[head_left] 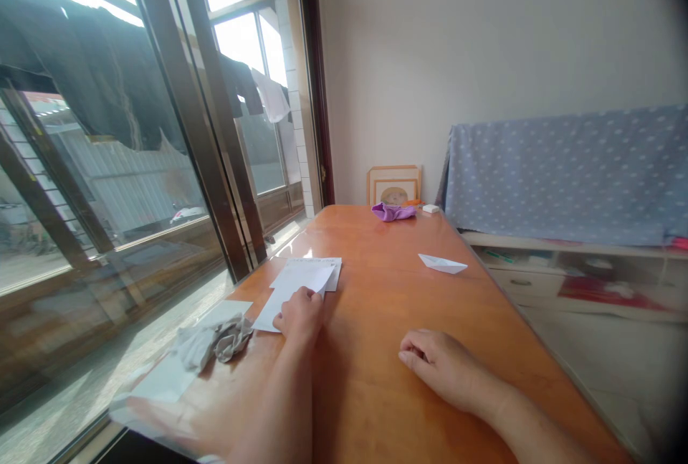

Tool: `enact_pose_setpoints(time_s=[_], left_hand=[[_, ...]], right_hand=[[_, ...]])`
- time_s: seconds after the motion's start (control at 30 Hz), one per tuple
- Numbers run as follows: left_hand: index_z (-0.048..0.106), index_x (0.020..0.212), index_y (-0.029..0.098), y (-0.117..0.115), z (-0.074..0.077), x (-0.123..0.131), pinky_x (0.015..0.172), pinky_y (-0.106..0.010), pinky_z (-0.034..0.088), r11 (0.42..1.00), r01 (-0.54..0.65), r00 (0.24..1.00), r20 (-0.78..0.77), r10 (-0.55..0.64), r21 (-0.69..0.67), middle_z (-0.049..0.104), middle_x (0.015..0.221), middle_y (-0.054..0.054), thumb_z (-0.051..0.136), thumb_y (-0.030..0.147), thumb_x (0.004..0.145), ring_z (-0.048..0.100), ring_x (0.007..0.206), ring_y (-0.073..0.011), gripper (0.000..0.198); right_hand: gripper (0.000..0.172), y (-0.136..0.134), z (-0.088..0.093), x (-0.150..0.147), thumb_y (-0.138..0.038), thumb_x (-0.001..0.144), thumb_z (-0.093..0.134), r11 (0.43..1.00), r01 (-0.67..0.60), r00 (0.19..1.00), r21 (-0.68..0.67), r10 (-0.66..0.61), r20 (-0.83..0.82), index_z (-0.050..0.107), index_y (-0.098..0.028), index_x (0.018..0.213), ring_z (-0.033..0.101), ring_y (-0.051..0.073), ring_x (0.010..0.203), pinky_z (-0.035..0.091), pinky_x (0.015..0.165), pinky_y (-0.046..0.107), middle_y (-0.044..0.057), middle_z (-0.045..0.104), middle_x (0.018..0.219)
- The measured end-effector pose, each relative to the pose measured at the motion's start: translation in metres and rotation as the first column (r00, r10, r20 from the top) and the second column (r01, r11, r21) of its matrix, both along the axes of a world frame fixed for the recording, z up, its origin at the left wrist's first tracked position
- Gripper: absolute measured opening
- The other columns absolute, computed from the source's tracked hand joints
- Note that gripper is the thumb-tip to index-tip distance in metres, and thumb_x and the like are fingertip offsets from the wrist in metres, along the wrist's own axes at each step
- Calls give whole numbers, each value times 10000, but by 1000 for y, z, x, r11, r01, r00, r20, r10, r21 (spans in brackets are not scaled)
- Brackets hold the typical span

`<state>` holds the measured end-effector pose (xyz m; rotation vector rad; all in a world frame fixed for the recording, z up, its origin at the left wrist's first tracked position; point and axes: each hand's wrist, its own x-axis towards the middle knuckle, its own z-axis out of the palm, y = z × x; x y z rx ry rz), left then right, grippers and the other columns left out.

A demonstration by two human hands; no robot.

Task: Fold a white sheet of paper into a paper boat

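My left hand [302,315] is closed on the edge of a white sheet of paper [276,308], its fingers curled under. The sheet slants over other white paper [336,276] lying on the wooden table [387,299]. To the right, my right hand [438,363] rests loosely curled at the tabletop, with nothing visible in it. Beyond it lies a folded white paper boat [443,264]. Crumpled grey gloves or cloth [231,338] sit left of my left hand, partly on more pale paper [166,378].
At the table's far end are a purple cloth [394,212], a small white box [431,209] and an orange item [413,202]. Wooden frames [394,181] lean behind. Glass doors run along the left; a polka-dot cloth [564,173] covers something at the right.
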<state>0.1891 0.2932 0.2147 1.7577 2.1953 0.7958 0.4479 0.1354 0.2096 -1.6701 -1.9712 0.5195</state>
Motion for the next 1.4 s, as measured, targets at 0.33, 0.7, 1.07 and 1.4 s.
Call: enact_pose_setpoints(time_s=[0.33, 0.7, 1.07, 1.4], left_hand=[[649, 1138, 268, -15, 20, 10, 1049, -542, 259, 978, 10, 999, -49, 0, 210, 719, 1110, -106, 361, 310, 966, 591, 1141, -319, 338], [630, 1011, 213, -35, 22, 35, 763, -287, 474, 843, 191, 406, 741, -534, 503, 695, 957, -40, 623, 475, 881, 635, 857, -203, 292], [655, 916, 190, -48, 26, 46, 611, -212, 409, 849, 435, -60, 950, -305, 300, 654, 790, 18, 817, 370, 744, 562, 623, -98, 297], [586, 1340, 307, -57, 23, 56, 718, -243, 513, 802, 564, -161, 979, -127, 197, 702, 1073, -33, 784, 291, 776, 673, 831, -157, 598]], right_hand=[[165, -2, 5, -3, -325, 900, 558, 1000, 13, 1000, -5, -13, 25, 668, -231, 821, 609, 169, 729, 396, 681, 260, 12, 706, 798], [261, 3, 6, 2, -418, 932, 509, 988, 127, 974, 92, -107, -201, 688, -234, 886, 628, 201, 779, 457, 700, 290, 22, 712, 834], [426, 14, 4, 18, -556, 903, 525, 892, 447, 774, 69, -347, -530, 677, -230, 1133, 677, 273, 992, 554, 830, 359, 88, 733, 1079], [754, 4, 7, 11, -147, 831, 514, 858, 277, 960, 432, -265, -89, 354, -348, 1540, 421, 264, 1396, 409, 1116, 440, 38, 356, 1585]])
